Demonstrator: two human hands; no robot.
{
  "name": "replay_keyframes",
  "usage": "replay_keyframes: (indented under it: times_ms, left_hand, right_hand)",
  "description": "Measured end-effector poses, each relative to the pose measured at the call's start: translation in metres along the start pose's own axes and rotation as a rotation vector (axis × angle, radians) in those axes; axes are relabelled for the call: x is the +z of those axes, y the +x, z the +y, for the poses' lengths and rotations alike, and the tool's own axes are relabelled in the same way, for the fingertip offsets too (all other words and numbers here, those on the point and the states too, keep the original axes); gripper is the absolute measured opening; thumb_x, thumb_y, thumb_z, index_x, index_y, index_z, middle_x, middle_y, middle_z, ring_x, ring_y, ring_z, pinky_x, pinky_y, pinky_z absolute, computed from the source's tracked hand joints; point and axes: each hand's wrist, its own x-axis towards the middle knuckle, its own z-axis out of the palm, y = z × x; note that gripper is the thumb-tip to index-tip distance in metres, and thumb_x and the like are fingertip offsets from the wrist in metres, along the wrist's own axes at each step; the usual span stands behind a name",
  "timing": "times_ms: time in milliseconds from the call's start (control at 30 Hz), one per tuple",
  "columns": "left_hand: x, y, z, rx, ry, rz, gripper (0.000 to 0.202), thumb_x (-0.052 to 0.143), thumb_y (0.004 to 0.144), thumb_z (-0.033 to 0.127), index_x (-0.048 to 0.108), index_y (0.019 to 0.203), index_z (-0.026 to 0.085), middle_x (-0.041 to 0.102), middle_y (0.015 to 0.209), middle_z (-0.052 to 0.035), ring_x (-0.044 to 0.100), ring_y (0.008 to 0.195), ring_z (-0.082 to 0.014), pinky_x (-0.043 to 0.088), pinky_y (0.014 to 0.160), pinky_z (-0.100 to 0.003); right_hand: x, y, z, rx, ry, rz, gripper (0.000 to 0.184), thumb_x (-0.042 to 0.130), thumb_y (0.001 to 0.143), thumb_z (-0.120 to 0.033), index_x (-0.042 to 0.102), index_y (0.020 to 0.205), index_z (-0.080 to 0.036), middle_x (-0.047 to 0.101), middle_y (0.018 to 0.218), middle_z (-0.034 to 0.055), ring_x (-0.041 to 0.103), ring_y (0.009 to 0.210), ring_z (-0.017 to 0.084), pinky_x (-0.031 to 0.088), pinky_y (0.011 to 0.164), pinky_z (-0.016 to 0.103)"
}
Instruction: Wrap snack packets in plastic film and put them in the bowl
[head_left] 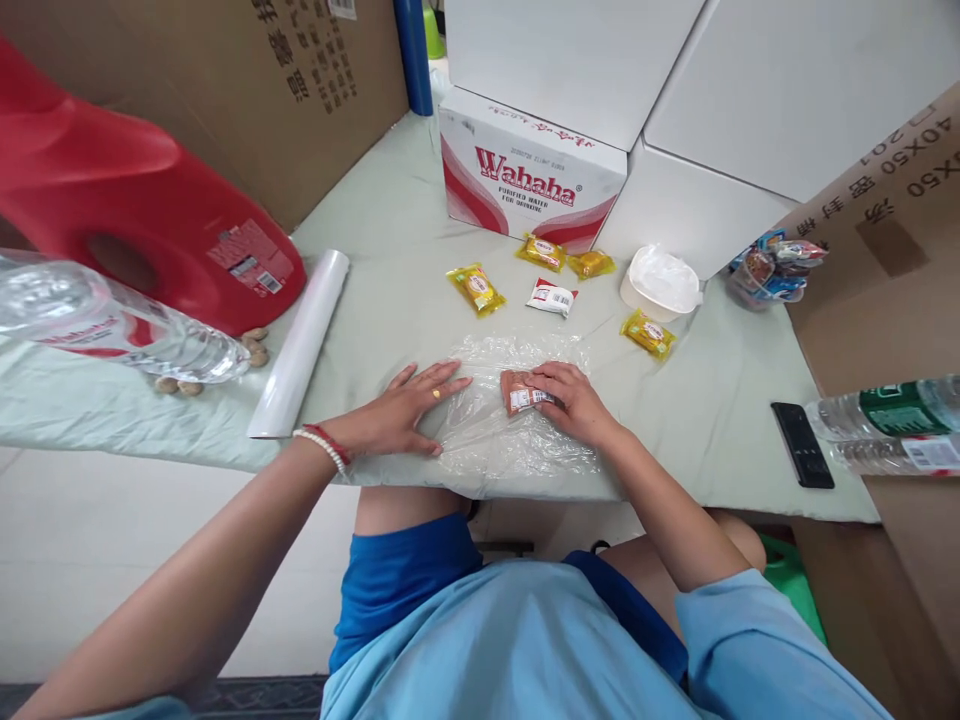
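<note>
A sheet of clear plastic film lies wrinkled on the table in front of me. On its left edge my left hand rests flat with the fingers spread. Near the middle of the film sits a small brown snack packet with a white label. My right hand is over the packet's right part, its fingers curled around it. Behind the film lie a white and red packet and several yellow snack packets.
A white plastic roll, a water bottle and a big red jug are on the left. A Wahaha carton stands at the back. To the right are a white bowl, a tub of snacks and a black phone.
</note>
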Motion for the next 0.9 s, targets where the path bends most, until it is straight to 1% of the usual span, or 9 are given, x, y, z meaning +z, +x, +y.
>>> replay_keyframes:
  times_ms: [167,267,367,433,533,633,700,767,900]
  left_hand:
    - [0.001,-0.015,0.012,-0.014,0.025,0.112,0.088,0.058,0.086,0.023,0.028,0.168,0.033,0.002,0.181,-0.0052,0.004,0.168,-0.0326,0.008,0.132,-0.066]
    - [0.005,-0.013,0.016,-0.05,0.068,0.142,0.072,0.046,0.087,0.016,0.049,0.158,0.033,0.027,0.177,-0.0029,0.017,0.166,-0.0318,0.01,0.131,-0.07]
    - [0.013,-0.01,0.009,-0.115,0.068,0.16,0.059,0.037,0.095,0.019,0.062,0.146,0.033,0.05,0.165,-0.0036,0.033,0.161,-0.0316,0.015,0.129,-0.073]
    - [0.018,-0.013,0.004,-0.131,0.061,0.225,0.056,0.038,0.096,0.024,0.062,0.147,0.031,0.046,0.168,-0.0058,0.034,0.16,-0.0321,0.019,0.129,-0.071]
    - [0.023,-0.027,0.006,-0.083,0.054,0.397,0.06,0.047,0.094,0.031,0.055,0.153,0.028,0.032,0.175,-0.0088,0.028,0.163,-0.0331,0.023,0.131,-0.064]
    - [0.031,-0.043,0.022,0.046,0.047,0.497,0.061,0.054,0.096,0.036,0.05,0.157,0.031,0.035,0.174,-0.0084,0.027,0.163,-0.0322,0.018,0.134,-0.06]
    - [0.039,-0.049,0.034,0.139,0.041,0.444,0.062,0.059,0.098,0.042,0.048,0.158,0.033,0.04,0.172,-0.0085,0.032,0.161,-0.0319,0.014,0.135,-0.059]
    - [0.05,-0.049,0.041,0.183,0.019,0.358,0.058,0.062,0.098,0.047,0.053,0.153,0.032,0.045,0.168,-0.0103,0.039,0.157,-0.0317,0.016,0.134,-0.06]
    - [0.067,-0.04,0.039,0.119,-0.078,0.319,0.032,0.059,0.102,0.049,0.072,0.119,0.027,0.06,0.155,-0.0117,0.053,0.148,-0.03,0.022,0.132,-0.061]
  right_hand:
    - [0.005,0.006,-0.006,0.023,-0.015,0.04,0.037,0.063,0.103,-0.032,0.07,0.138,-0.036,0.064,0.14,0.0078,0.051,0.139,0.029,0.038,0.118,0.052]
    - [0.01,0.008,-0.007,0.031,-0.004,0.021,0.039,0.062,0.103,-0.03,0.068,0.141,-0.034,0.063,0.141,0.0096,0.053,0.135,0.029,0.039,0.117,0.052]
    - [0.012,0.007,-0.007,0.052,0.001,-0.005,0.043,0.062,0.102,-0.029,0.065,0.144,-0.033,0.061,0.145,0.011,0.054,0.136,0.029,0.038,0.119,0.055]
    - [0.008,0.002,-0.008,0.06,-0.007,-0.018,0.049,0.067,0.1,-0.034,0.06,0.149,-0.033,0.055,0.154,0.013,0.05,0.143,0.032,0.033,0.122,0.062]
    - [-0.014,-0.018,-0.011,0.069,0.022,0.009,0.065,0.071,0.098,-0.046,0.049,0.158,-0.032,0.04,0.169,0.0152,0.04,0.154,0.035,0.031,0.125,0.066]
    - [-0.041,-0.054,-0.015,0.052,0.117,0.01,0.061,0.068,0.1,-0.049,0.051,0.157,-0.035,0.051,0.161,0.0127,0.047,0.15,0.032,0.043,0.122,0.059]
    - [-0.05,-0.083,-0.016,0.032,0.16,-0.038,0.06,0.073,0.097,-0.05,0.056,0.152,-0.035,0.06,0.151,0.0123,0.054,0.143,0.031,0.05,0.118,0.056]
    - [-0.048,-0.107,-0.015,0.035,0.161,-0.06,0.052,0.075,0.095,-0.048,0.064,0.144,-0.034,0.063,0.147,0.0129,0.058,0.138,0.032,0.054,0.113,0.055]
    - [-0.023,-0.129,-0.016,0.09,0.14,0.101,0.018,0.062,0.104,-0.035,0.077,0.114,-0.031,0.073,0.13,0.0111,0.066,0.125,0.029,0.058,0.106,0.055]
